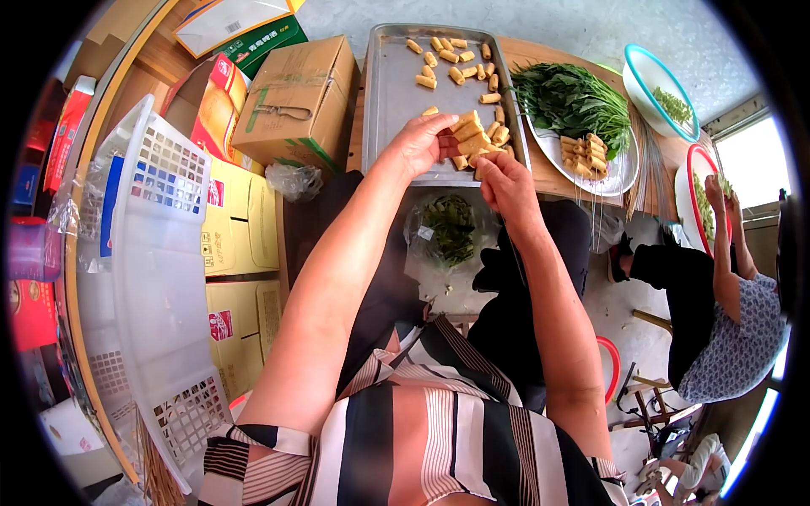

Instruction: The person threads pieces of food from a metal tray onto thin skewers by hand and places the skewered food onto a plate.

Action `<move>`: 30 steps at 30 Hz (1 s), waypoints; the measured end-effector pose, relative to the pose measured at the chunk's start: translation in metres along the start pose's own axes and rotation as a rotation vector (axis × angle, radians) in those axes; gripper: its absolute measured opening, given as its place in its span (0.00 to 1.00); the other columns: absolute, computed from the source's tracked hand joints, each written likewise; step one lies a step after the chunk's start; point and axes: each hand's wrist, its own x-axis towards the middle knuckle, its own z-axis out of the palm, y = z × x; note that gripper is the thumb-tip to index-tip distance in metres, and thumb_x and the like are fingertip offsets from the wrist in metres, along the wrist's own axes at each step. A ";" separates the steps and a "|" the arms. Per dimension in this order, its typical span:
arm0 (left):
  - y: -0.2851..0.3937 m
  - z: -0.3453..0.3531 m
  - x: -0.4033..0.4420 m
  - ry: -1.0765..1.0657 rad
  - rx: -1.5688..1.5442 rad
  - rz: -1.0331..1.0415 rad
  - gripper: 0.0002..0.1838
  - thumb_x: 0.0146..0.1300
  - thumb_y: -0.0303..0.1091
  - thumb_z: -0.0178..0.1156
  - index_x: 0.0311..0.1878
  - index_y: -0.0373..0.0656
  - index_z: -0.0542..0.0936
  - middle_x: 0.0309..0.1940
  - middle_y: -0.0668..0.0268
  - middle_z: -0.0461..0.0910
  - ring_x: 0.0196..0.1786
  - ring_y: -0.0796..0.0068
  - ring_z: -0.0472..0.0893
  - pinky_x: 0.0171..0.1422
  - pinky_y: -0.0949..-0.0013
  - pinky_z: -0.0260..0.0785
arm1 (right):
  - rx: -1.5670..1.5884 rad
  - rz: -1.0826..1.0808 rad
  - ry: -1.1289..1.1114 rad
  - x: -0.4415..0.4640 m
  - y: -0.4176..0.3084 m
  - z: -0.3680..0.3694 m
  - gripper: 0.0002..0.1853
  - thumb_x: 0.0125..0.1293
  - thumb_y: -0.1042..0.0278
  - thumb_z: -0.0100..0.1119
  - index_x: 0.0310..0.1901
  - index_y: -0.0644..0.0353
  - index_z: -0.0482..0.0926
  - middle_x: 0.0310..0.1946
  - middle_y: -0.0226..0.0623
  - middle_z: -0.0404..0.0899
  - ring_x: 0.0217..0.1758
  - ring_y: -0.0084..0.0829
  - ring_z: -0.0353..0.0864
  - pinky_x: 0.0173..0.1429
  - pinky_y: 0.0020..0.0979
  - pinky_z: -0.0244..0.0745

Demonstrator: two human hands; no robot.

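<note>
My left hand (422,145) holds a small bunch of yellow-brown rolled pieces (469,132) above the front of a metal tray (395,101). Right beside it, my right hand (509,187) is closed at the lower end of the bunch, its fingertips pinched together; a thin stick runs down from it. More short rolls (458,76) lie scattered on the tray, mostly at its top and right side. Farther right, a white plate (626,173) bears leafy greens (574,97) and skewered rolls (584,157).
At left stand a cardboard box (291,105), yellow cartons (240,228) and a white plastic crate (160,320). A bag of greens (450,228) lies below the tray. A blue-rimmed basin (650,72) is at upper right. A co-worker (734,329) works at a red-rimmed basin (688,194).
</note>
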 end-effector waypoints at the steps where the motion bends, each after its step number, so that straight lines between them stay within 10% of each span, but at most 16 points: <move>1: 0.000 0.001 -0.001 0.044 0.005 0.052 0.14 0.62 0.35 0.59 0.48 0.38 0.76 0.44 0.59 0.80 0.46 0.67 0.80 0.50 0.63 0.75 | -0.015 0.012 -0.005 -0.001 0.000 0.001 0.07 0.66 0.67 0.54 0.35 0.62 0.76 0.13 0.23 0.66 0.14 0.14 0.61 0.19 0.19 0.54; 24: -0.002 0.008 0.001 0.020 0.027 0.059 0.16 0.65 0.40 0.57 0.48 0.37 0.76 0.43 0.59 0.80 0.42 0.67 0.82 0.47 0.65 0.76 | 0.035 -0.017 0.056 0.005 0.001 -0.002 0.08 0.66 0.67 0.52 0.35 0.62 0.77 0.13 0.24 0.66 0.14 0.14 0.60 0.19 0.19 0.53; 28: -0.006 0.001 0.017 0.269 0.412 0.077 0.17 0.65 0.45 0.54 0.46 0.41 0.78 0.42 0.58 0.81 0.37 0.67 0.82 0.44 0.64 0.75 | 0.099 -0.056 0.107 0.001 -0.007 -0.008 0.08 0.67 0.67 0.51 0.36 0.62 0.76 0.13 0.23 0.65 0.14 0.14 0.58 0.19 0.19 0.51; 30: -0.018 -0.010 0.029 0.367 1.520 0.080 0.14 0.59 0.42 0.56 0.44 0.47 0.81 0.42 0.59 0.82 0.36 0.64 0.82 0.45 0.61 0.74 | 0.099 -0.028 0.115 -0.002 -0.009 -0.012 0.10 0.68 0.65 0.50 0.41 0.63 0.76 0.14 0.22 0.64 0.15 0.14 0.56 0.20 0.17 0.50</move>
